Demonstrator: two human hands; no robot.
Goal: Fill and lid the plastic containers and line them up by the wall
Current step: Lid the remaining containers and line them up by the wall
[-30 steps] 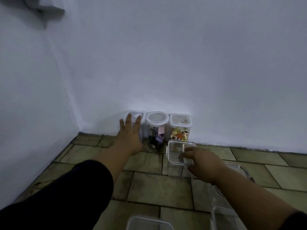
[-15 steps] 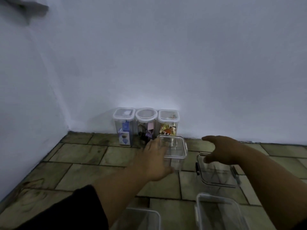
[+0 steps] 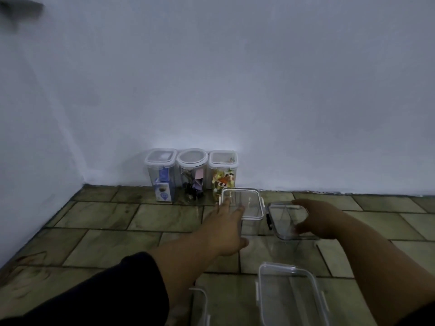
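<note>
Three filled, lidded containers stand in a row against the wall: a square-lidded one (image 3: 160,175), a round-lidded one (image 3: 192,175) and another square one (image 3: 223,172). Just in front of them is a clear container with a white-rimmed lid (image 3: 247,203). My left hand (image 3: 226,224) wraps its left side, fingers on the rim and thumb at the near side. To its right sits a clear container with dark clips (image 3: 281,220). My right hand (image 3: 315,218) curls around its right end.
Two more clear containers with white clips lie near the bottom edge, one in the middle (image 3: 292,297) and one partly hidden by my left arm (image 3: 200,304). The tiled floor (image 3: 106,231) meets a second wall at the left corner.
My left hand left the row at the wall and came onto the white-rimmed container. My right hand let that container go and moved right onto the dark-clipped one.
</note>
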